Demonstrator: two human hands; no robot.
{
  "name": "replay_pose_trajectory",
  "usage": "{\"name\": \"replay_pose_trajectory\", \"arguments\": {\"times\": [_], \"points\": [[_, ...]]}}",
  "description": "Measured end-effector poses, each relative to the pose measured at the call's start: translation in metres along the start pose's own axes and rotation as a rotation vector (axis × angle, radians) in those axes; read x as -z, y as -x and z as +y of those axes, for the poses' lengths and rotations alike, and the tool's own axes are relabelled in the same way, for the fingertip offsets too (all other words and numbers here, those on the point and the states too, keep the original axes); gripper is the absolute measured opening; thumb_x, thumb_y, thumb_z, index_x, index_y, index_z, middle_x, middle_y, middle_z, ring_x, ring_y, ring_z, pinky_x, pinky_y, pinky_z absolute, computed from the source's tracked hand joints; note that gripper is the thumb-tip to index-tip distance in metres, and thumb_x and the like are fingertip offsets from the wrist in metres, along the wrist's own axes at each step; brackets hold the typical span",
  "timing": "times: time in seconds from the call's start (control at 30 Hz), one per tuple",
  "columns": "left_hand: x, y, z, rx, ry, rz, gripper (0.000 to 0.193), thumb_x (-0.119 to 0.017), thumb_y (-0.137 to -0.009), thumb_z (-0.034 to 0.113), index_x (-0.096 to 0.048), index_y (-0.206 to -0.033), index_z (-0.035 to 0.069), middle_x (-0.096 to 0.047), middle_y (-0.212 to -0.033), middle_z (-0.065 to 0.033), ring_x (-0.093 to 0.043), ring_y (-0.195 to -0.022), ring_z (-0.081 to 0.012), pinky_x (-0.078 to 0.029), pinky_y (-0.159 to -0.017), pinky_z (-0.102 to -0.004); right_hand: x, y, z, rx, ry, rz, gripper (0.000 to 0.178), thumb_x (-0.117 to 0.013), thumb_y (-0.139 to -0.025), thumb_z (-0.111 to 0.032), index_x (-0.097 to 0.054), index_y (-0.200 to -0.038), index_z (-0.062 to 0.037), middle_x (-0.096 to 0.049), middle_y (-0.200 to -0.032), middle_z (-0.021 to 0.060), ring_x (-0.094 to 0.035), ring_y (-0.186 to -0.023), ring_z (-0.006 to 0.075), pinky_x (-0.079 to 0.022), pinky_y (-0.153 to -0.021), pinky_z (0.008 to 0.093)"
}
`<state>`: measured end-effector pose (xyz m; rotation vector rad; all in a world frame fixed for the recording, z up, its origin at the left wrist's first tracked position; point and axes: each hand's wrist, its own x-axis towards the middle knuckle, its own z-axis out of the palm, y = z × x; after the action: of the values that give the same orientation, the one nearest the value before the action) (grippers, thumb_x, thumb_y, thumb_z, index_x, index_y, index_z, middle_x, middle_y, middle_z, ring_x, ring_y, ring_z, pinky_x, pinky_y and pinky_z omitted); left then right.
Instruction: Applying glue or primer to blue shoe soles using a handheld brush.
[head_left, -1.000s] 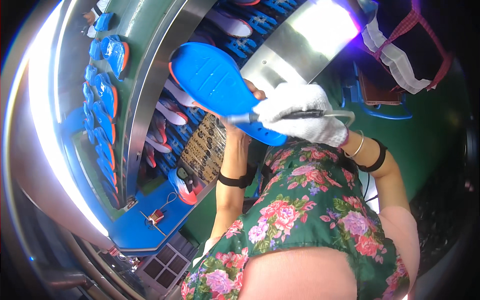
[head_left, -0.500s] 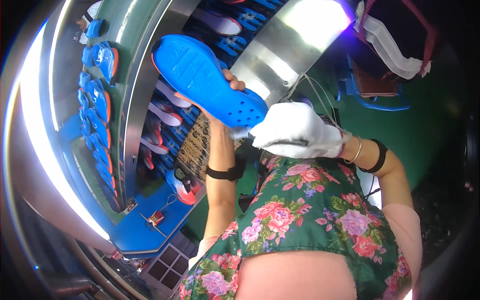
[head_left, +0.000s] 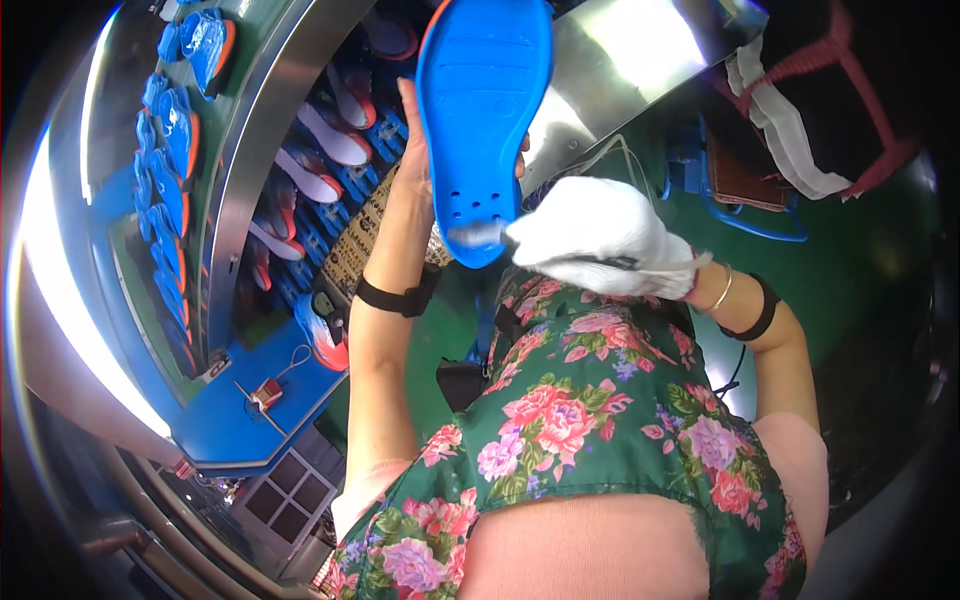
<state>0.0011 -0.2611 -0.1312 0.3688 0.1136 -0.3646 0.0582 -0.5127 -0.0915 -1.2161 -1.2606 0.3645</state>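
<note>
A blue shoe sole (head_left: 485, 110) with a red-orange edge is held up, its ridged inner face toward me and its heel with small holes pointing down. My left hand (head_left: 412, 155) is bare and closed round its sides from behind; most of the palm is hidden. My right hand (head_left: 605, 240), in a white glove, is closed on a small brush (head_left: 478, 235). Its pale, blurred tip lies over the heel end of the sole. The glove hides the brush's handle.
Several blue soles (head_left: 172, 150) sit along a green conveyor (head_left: 265, 30) at left. Below its metal edge are racks with shoe uppers (head_left: 315, 180). A red-white shoe (head_left: 325, 330) and a small red object (head_left: 265, 395) rest on a blue table (head_left: 225, 420). A blue-framed stool (head_left: 740, 190) stands at right.
The sole has swung from a slant to nearly upright and shifted, its heel moving down and left. The brush tip now crosses the heel instead of its edge. My left forearm has moved left.
</note>
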Motion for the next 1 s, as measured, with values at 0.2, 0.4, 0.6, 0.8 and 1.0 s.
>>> {"name": "replay_pose_trajectory", "arguments": {"times": [0.2,0.4,0.6,0.8,1.0], "points": [[0.01,0.003,0.008,0.116,-0.151,0.244,0.125,-0.033,-0.072,0.098,-0.043,-0.149,0.0,-0.065,-0.12,-0.0312,-0.071,-0.095,-0.0422,-0.061,-0.079,-0.0566,0.0,-0.008,0.008,0.046,-0.155,-0.172,0.018,-0.08,-0.079,-0.007,-0.078,-0.096,-0.0094,-0.076,-0.102,0.0075,-0.07,-0.087,0.0236,-0.057,-0.075,0.0364],[0.017,0.011,0.008,0.068,-0.111,0.25,0.112,-0.037,-0.083,0.091,-0.046,-0.146,-0.001,-0.065,-0.114,-0.0288,-0.07,-0.09,-0.0406,-0.06,-0.078,-0.0531,0.004,-0.017,0.001,-0.484,-0.594,-0.017,0.013,-0.077,-0.079,0.007,-0.077,-0.09,-0.0007,-0.077,-0.098,0.0122,-0.073,-0.093,0.022,-0.058,-0.085,0.0337],[-0.002,0.015,-0.041,-0.305,0.024,0.279,0.068,-0.042,-0.103,0.057,-0.052,-0.139,0.001,-0.065,-0.125,-0.0217,-0.065,-0.115,-0.0336,-0.054,-0.099,-0.0489,0.024,-0.044,0.001,-0.559,-0.344,0.348,0.017,-0.073,-0.083,0.006,-0.076,-0.1,0.0027,-0.076,-0.102,0.0137,-0.072,-0.097,0.0197,-0.056,-0.085,0.0294],[-0.013,0.031,-0.067,-0.151,-0.232,0.627,0.052,-0.054,-0.103,0.042,-0.053,-0.139,0.005,-0.062,-0.133,-0.017,-0.062,-0.12,-0.0357,-0.054,-0.099,-0.0551,0.028,-0.038,0.01,-0.272,-0.064,0.191,0.017,-0.079,-0.083,0.0,-0.076,-0.1,-0.0011,-0.077,-0.1,0.0113,-0.074,-0.093,0.0183,-0.059,-0.084,0.0334],[-0.021,0.045,-0.084,-0.388,0.383,0.35,0.073,-0.059,-0.094,0.059,-0.048,-0.145,0.007,-0.06,-0.134,-0.0226,-0.062,-0.115,-0.0449,-0.053,-0.095,-0.0661,0.025,-0.03,-0.008,-0.191,0.041,0.227,0.011,-0.078,-0.083,0.001,-0.078,-0.093,-0.0015,-0.076,-0.095,0.0106,-0.074,-0.089,0.0202,-0.058,-0.079,0.0323]]}}
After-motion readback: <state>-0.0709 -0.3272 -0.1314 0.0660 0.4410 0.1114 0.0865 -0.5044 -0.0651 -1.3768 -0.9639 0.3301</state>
